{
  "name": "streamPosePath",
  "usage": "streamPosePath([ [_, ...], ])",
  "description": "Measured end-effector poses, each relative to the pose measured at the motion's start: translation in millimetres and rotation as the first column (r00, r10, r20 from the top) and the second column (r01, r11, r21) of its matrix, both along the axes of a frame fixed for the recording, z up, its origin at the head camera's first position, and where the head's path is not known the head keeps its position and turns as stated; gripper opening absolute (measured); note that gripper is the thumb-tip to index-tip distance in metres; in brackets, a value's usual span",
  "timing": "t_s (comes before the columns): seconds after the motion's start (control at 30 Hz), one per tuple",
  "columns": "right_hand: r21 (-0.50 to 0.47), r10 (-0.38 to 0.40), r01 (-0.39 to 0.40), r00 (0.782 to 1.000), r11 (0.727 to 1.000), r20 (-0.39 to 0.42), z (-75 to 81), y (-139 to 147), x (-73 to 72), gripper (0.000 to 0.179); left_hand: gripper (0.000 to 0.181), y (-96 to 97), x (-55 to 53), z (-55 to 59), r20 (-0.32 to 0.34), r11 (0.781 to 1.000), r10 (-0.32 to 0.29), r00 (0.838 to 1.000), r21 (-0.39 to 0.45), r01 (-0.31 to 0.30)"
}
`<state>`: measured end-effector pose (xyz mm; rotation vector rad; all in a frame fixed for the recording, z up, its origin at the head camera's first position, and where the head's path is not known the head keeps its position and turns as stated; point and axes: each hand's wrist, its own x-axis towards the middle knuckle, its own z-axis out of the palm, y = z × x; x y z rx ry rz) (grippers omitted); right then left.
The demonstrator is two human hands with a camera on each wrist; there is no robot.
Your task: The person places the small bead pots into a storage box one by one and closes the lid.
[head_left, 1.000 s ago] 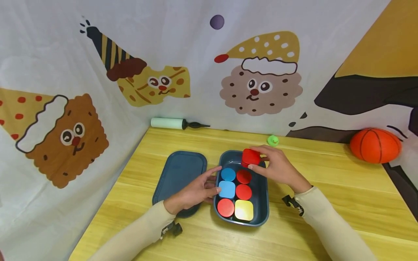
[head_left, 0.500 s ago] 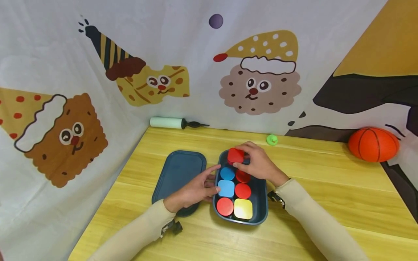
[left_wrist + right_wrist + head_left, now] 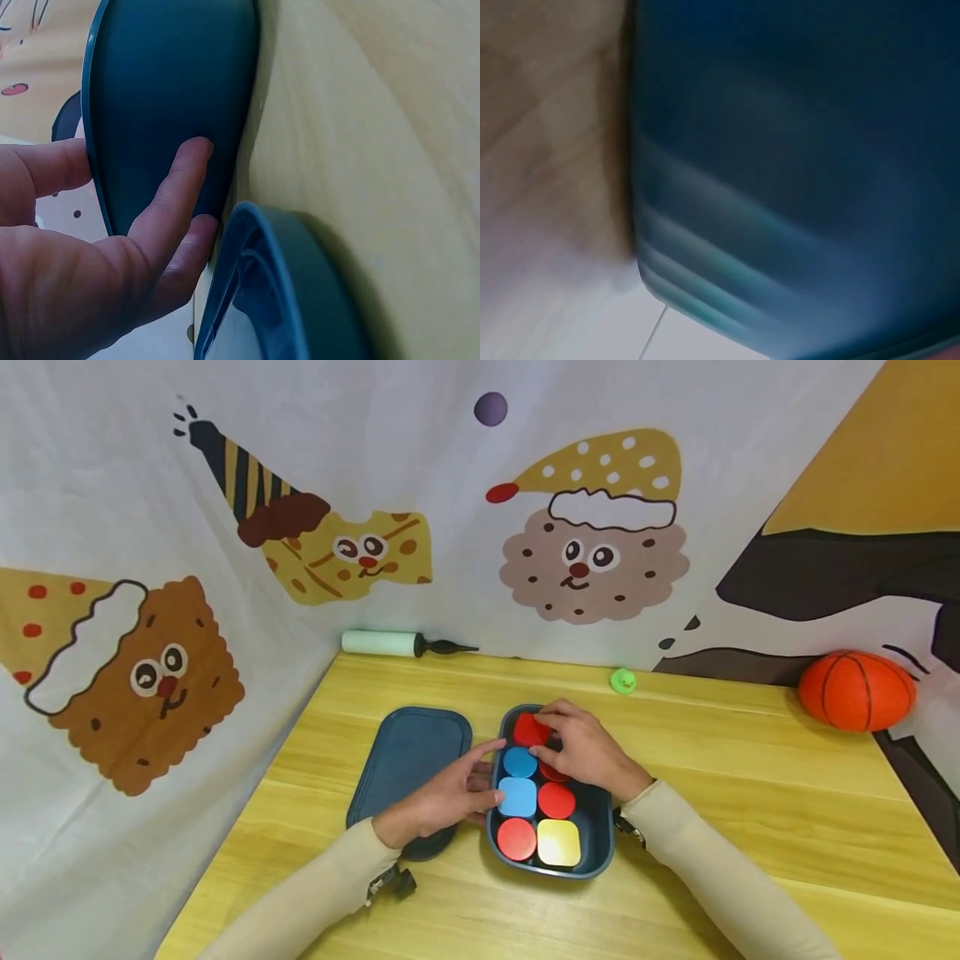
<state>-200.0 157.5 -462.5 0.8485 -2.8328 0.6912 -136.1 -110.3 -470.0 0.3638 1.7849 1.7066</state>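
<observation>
In the head view a dark blue rectangular box (image 3: 597, 827) stands on the table, holding two columns of coloured pieces. My left hand (image 3: 442, 802) grips its left wall, thumb over the rim and fingers along the outside; the left wrist view shows the fingers (image 3: 169, 206) against that wall. At the far left corner, my right hand (image 3: 588, 752) pinches a red rounded-square block (image 3: 529, 730) low inside the box. Nearer me are a blue round piece (image 3: 520, 762), a light blue square piece (image 3: 517, 797), red round pieces (image 3: 557, 800) and a yellow square piece (image 3: 558, 842).
Left of the box lies its flat dark blue lid (image 3: 408, 760), partly under my left hand. A pale green hand pump (image 3: 382, 643) lies at the back edge, with a small green duck (image 3: 622, 681) farther right. An orange basketball (image 3: 857, 692) sits at the far right.
My right hand has carried the red block left and lowered it into the box's far left corner. The left hand has kept its place on the box wall.
</observation>
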Motion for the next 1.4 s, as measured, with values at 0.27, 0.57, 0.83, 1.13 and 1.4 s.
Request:
streamPosePath([
  [0.27, 0.029, 0.014, -0.013, 1.0, 0.999, -0.005, 7.5, 2.2, 6.5, 0.051, 0.079, 0.3, 1.5, 1.7, -0.001, 1.0, 0.012, 1.0, 0.002, -0.012],
  [0.57, -0.089, 0.072, -0.073, 0.997, 0.993, -0.016, 45.7, 12.6, 37.1, 0.042, 0.076, -0.1, 2.4, 1.5, -0.042, 0.999, 0.03, 0.999, -0.039, -0.031],
  [0.83, -0.23, 0.093, -0.078, 0.994, 0.97, 0.058, 68.9, -4.2, 69.5, 0.04, 0.058, -18.7, 11.9, 18.0, -0.161, 0.994, 0.025, 0.987, -0.104, -0.042],
  [1.13, -0.452, 0.171, 0.002, 0.924, 0.892, 0.342, 63.5, -58.1, 94.9, 0.045, 0.047, -62.1, 22.0, 41.3, -0.313, 0.955, 0.061, 0.948, -0.258, -0.146],
  [1.4, -0.547, 0.201, 0.144, 0.83, 0.824, 0.521, 39.5, -116.7, 102.6, 0.055, 0.055, -110.4, 20.9, 29.9, -0.334, 0.895, 0.126, 0.934, -0.368, -0.252],
])
